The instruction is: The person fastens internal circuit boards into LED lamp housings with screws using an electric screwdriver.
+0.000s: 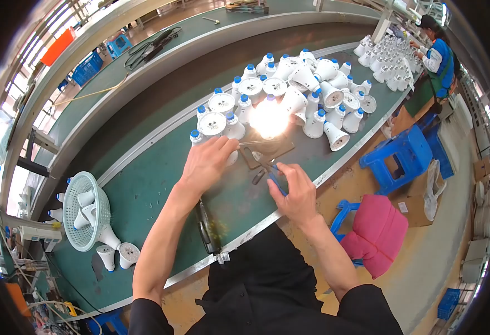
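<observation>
My left hand (210, 161) is closed above the green bench, its fingertips pinched; what they hold is mostly hidden. A thin pale strand runs right from those fingertips, and part of a white lamp housing (232, 159) shows just beneath them. In my right hand (296, 192) are blue-handled pliers (273, 174), jaws pointing up and left toward a flat brownish plate (276, 152). Just beyond the plate a lit bulb (270, 120) glares, washing out its surroundings. A dark-handled tool (206, 228) lies on the bench below my left wrist.
Many white lamp housings (312, 120) with blue tips crowd the bench (167, 162) ahead. A pale green basket (99, 226) at left holds several. Blue stools (401, 156) and a pink-covered seat (374, 234) stand right. A co-worker (437, 61) works far right.
</observation>
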{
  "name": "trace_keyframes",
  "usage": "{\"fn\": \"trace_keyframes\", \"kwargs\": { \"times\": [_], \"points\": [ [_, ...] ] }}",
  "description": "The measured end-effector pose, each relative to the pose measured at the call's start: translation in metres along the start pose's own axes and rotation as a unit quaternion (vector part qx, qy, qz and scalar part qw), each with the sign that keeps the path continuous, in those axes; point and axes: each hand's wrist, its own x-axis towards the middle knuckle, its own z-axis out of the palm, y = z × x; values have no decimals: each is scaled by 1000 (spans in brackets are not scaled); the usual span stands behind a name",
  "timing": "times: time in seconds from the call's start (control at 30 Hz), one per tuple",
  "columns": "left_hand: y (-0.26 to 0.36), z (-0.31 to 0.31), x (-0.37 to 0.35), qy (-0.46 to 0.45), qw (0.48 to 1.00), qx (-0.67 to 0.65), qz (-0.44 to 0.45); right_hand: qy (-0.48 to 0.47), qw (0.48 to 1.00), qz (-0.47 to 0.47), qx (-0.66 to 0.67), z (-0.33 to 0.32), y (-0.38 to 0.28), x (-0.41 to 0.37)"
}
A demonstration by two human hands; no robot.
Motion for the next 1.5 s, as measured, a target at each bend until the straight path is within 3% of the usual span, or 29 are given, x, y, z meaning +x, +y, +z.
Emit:
{"fn": "trace_keyframes", "kwargs": {
  "times": [0.17, 0.33, 0.53, 0.63, 0.73, 0.87, 0.97, 1.07, 1.17, 1.27, 1.37, 1.5],
  "points": [
    [2, -3, 4, -14, 999, -19, -39, 40, 999, -17, 2, 4, 5, 21],
    [0, -1, 4, -16, 999, -12, -31, 0, 999, 27, -22, 8, 6, 24],
    [-3, 5, 3, -9, 999, -14, -32, 57, 998, 23, 18, -14, -19, 45],
    [-2, 4, 4, -8, 1000, -10, -22, 55, 998, -5, -33, 8, 3, 35],
    [-7, 1, 4, -11, 1000, 7, 2, -37, 997, 38, -53, 3, 8, -20],
    [-1, -2, -17, -78, 997, -9, -23, -49, 997, 53, -6, -13, -13, -36],
    [-2, 1, -38, -94, 994, 18, 48, -126, 990, 18, -58, -11, -7, -20],
    [9, -5, -46, -133, 990, 47, 6, -155, 982, -52, -92, -12, -4, -3],
    [16, -7, -51, -127, 990, 50, -23, -83, 995, -33, -38, -6, 7, 6],
    [22, -9, -54, -122, 990, 52, -49, 19, 996, 72, 56, 10, 22, 30],
    [33, -23, -55, -111, 989, 47, -79, -21, 980, 130, 149, 18, 32, 55],
    [52, -39, -78, 0, 994, 8, -107, -90, 951, 209, 209, 24, 47, 65]
  ]
}}
